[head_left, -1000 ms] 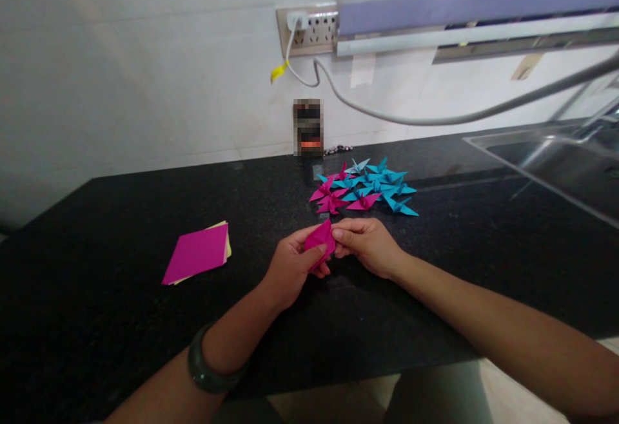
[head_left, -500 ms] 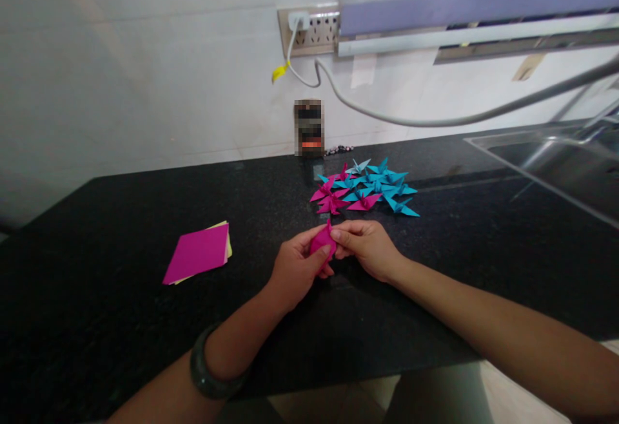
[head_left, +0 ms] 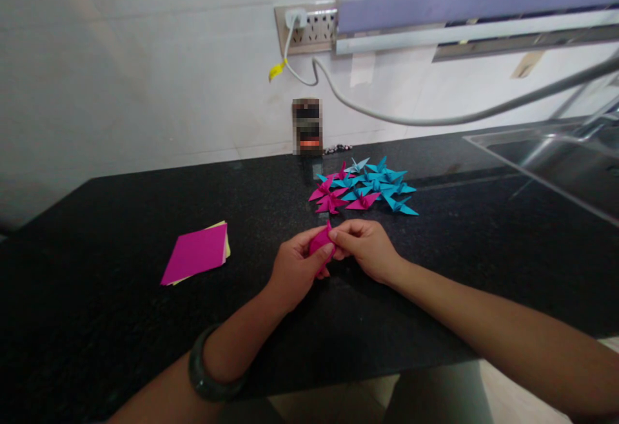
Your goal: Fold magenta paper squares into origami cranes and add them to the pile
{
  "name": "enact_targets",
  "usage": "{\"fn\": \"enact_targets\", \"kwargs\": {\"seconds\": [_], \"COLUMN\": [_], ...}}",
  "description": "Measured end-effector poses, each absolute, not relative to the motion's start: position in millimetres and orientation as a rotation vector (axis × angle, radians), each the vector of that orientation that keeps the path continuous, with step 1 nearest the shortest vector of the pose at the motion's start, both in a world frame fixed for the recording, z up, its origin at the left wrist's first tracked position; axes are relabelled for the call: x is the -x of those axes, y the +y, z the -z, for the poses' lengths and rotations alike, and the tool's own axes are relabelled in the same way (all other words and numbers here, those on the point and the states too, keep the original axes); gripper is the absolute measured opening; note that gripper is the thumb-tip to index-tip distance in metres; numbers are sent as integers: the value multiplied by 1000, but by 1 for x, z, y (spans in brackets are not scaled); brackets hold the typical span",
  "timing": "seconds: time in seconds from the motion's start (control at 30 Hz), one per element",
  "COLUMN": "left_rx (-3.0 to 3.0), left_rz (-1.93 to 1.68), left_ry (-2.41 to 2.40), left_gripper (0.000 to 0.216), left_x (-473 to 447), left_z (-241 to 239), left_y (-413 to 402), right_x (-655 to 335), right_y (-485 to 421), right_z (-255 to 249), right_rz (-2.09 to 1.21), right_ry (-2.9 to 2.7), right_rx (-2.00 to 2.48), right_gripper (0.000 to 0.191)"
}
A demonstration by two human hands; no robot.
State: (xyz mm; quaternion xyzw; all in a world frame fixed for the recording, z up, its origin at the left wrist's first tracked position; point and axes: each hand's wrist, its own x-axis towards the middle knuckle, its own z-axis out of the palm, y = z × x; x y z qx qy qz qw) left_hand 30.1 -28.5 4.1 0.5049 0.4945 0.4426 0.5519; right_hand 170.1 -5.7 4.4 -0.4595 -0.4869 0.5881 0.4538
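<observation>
Both hands meet over the counter around a small folded piece of pink origami paper (head_left: 320, 240). My left hand (head_left: 298, 269) pinches its body, the thumb lying across the front. With thumb and index finger, my right hand (head_left: 366, 248) grips the paper's right edge near the pointed top. Fingers hide parts of the paper. Just beyond my hands lie several folded paper cranes: pink cranes (head_left: 331, 202) on the left and front, blue cranes (head_left: 376, 185) on the right, and a pale blue crane (head_left: 358, 165) at the back.
A stack of square paper (head_left: 196, 253), pink on top, lies left on the black counter (head_left: 120, 231). A blurred-out upright object (head_left: 308, 126) leans on the wall beside a beaded string (head_left: 338, 148). A sink (head_left: 546, 160) is at the right; a cable (head_left: 411, 119) hangs along the wall.
The view has shifted very slightly. Both hands keep their hold on the pink paper, with only a tiny movement of the fingers.
</observation>
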Motion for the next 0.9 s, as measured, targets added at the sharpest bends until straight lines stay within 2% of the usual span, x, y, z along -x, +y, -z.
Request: {"fn": "enact_targets", "kwargs": {"seconds": [0.43,0.67,0.9], "left_rx": [-1222,-1239,-1253], "left_rz": [-1016,-990,-994], "left_ry": [1184,1148,1186], "left_gripper": [48,48,46], "left_x": [-28,-27,-27], "left_z": [-5,-3,-5], "left_y": [-29,-28,-28], "right_x": [-173,-170,-174], "right_y": [-5,-7,-8], "right_z": [0,1,1], "right_rz": [-1514,-1381,-1168], "right_ry": [-1305,-1370,-1579], "right_rx": [1075,1063,1114], "right_gripper": [18,12,18]}}
